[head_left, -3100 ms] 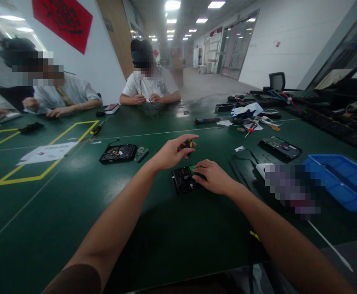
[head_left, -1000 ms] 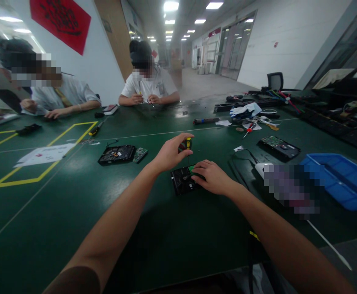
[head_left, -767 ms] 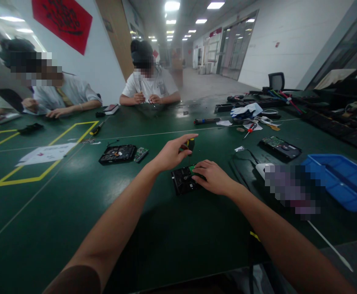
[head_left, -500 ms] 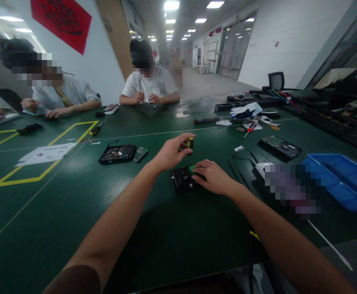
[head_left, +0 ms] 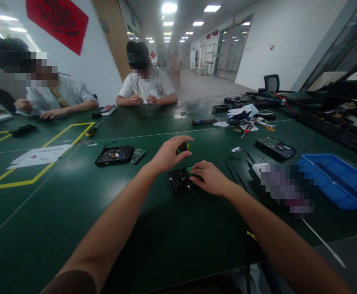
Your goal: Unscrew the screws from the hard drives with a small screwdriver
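- Hard drive: lying flat and dark on the green table, straight ahead between the two hands, long axis seemingly running away from the body.
- Left hand: hovering just above the drive's far edge, fingers closing together on the stubby yellow-and-black handle of a screwdriver, thumb underneath.
- Screwdriver: standing nearly upright, thin shaft pointing down at the drive's far right corner; tip too small to make out.
- Right hand: resting palm-down on the drive's right side, fingers together and curling over the green circuit board at that corner, pressing rather than gripping.
- Lying nearer the drive: the right hand, touching it; the left staying apart, meeting it only through the tool.
- Elsewhere: sitting well to the left, a second opened drive with a loose board just beside it; lying off to the right, a blue tray; working at the table's far edge, other people.
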Tool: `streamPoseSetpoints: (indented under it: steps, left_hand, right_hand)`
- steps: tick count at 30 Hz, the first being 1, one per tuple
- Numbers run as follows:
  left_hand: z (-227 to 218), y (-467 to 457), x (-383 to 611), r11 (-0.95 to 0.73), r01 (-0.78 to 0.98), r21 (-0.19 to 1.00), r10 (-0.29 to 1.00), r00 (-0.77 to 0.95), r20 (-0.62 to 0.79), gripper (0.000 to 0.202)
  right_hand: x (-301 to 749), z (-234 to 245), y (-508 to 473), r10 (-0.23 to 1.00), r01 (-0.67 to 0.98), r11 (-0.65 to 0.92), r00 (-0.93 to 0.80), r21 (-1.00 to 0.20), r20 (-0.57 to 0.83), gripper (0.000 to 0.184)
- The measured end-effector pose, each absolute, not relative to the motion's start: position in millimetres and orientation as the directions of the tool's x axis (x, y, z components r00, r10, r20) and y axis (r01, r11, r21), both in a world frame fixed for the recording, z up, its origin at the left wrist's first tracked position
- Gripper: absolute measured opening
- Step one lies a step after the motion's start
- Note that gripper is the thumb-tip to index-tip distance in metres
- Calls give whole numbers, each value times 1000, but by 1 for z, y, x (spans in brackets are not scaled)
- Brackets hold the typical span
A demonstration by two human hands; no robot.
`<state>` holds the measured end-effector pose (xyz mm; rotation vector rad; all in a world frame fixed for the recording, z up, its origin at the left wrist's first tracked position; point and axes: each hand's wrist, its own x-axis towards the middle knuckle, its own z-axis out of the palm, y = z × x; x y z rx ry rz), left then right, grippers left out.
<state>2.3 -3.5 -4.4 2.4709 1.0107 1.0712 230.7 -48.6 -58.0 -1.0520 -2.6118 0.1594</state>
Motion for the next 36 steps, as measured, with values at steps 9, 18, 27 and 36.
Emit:
streamPoseSetpoints:
  steps: [9, 18, 27, 36]
  left_hand:
    - [-7, 1, -3, -710, 416, 568, 698, 523, 490, 60]
    - [-3, -3, 3, -721, 510, 469, 690, 465, 555, 45]
    - [-3, -2, 2, -730, 463, 502, 683, 470, 559, 50]
    - [-3, -2, 3, -731, 527, 434, 671, 439, 598, 40]
  right_hand:
    - [230, -59, -48, 684, 653, 729, -682, -206, 257, 32]
    - [232, -59, -48, 683, 647, 730, -681, -220, 263, 31]
    - [232, -59, -48, 677, 642, 735, -687, -218, 263, 31]
    - [232, -59, -47, 679, 643, 734, -686, -219, 262, 31]
